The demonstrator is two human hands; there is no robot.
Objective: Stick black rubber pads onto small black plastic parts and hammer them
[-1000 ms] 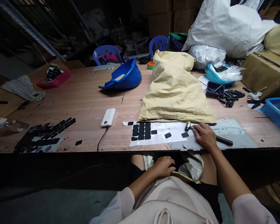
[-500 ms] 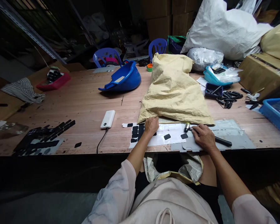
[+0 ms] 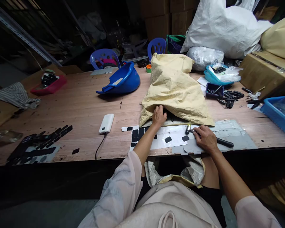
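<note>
A full yellow woven sack [image 3: 175, 84] lies on the table with its mouth towards me. My left hand [image 3: 159, 116] has its fingers curled at the upper edge of that mouth, raising the fabric; a dark gap shows beside it. My right hand [image 3: 206, 138] is closed around a small hammer [image 3: 224, 142], whose metal head lies to the left, low over the work surface. Below the sack is a white sheet [image 3: 161, 144] with black rounded patches [image 3: 168, 139] on it. A grey board [image 3: 239, 139] lies under my right hand.
A white power bank [image 3: 106, 123] with a cable lies left of the sheet. Beyond it rests a blue scoop-shaped basin [image 3: 125, 80]. Black strips [image 3: 59, 134] lie at far left. Black handles [image 3: 231, 96], a turquoise basin [image 3: 218, 79] and a blue tray [image 3: 280, 110] stand to the right.
My left hand has moved up and slightly right from the sack's lower edge, and the mouth has lifted open. My right hand keeps the hammer in nearly the same place.
</note>
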